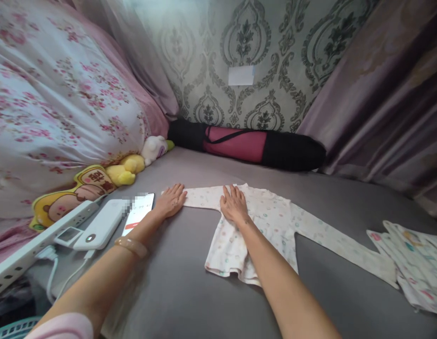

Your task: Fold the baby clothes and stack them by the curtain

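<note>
A small white long-sleeved shirt (pixel 271 216) with a tiny coloured print lies spread on the grey sheet, both sleeves stretched out sideways. My left hand (pixel 171 200) rests flat on the cuff end of the left-hand sleeve, fingers extended. On the shirt's shoulder, near the collar, my right hand (pixel 234 203) presses down with its fingers stretched out. My right forearm covers part of the shirt's front and lower hem. The right-hand sleeve reaches toward a stack of folded printed clothes (pixel 412 263), its cuff beside them.
Left of my arm lie a phone (pixel 139 216), a white power bank (pixel 101 226) with a cable, and a power strip (pixel 45 245). Plush toys (pixel 126 169) line the floral curtain (pixel 80 94). A black and red long bag (pixel 239 145) lies along the patterned wall.
</note>
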Action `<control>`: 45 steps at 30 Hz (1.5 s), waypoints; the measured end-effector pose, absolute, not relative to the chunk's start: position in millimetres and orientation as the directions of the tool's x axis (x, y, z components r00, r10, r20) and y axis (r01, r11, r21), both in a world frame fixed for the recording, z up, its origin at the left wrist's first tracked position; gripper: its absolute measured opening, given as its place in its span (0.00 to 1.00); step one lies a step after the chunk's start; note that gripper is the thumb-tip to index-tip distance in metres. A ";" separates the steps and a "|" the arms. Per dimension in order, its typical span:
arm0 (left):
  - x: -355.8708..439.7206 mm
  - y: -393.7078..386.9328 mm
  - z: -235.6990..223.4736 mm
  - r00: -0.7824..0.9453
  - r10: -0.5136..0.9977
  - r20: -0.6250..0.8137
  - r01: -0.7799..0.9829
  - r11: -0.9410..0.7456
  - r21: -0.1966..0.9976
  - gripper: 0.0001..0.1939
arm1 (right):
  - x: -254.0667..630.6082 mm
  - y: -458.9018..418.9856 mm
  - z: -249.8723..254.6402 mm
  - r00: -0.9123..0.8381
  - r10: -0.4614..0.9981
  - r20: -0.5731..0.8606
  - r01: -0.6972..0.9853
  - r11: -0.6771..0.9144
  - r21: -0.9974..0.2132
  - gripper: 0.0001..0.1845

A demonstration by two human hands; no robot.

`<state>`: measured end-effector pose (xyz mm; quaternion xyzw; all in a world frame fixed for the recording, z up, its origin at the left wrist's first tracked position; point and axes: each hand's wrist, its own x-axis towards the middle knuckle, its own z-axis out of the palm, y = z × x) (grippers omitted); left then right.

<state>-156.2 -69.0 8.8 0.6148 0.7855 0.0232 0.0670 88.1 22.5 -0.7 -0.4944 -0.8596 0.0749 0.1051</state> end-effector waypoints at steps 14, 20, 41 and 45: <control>-143.5 -64.1 29.0 -0.229 0.973 0.009 0.973 0.229 0.035 0.47 | 133.9 31.9 34.9 -0.487 0.872 0.048 0.586 0.367 -0.722 0.29; -76.1 -103.4 32.9 -0.092 0.996 -0.016 0.940 0.092 0.330 0.25 | 259.0 -10.9 40.9 -0.247 0.969 0.007 0.644 0.170 -0.746 0.15; -4.0 -163.1 36.3 -0.117 0.982 -0.145 0.812 0.179 0.556 0.22 | 313.0 -128.5 41.8 -0.118 0.979 -0.164 0.859 0.018 -0.512 0.13; -3.0 -168.4 39.8 -0.131 0.984 -0.124 0.741 0.180 0.647 0.22 | 310.8 -131.0 37.7 -0.040 0.976 -0.215 0.778 -0.105 -0.620 0.12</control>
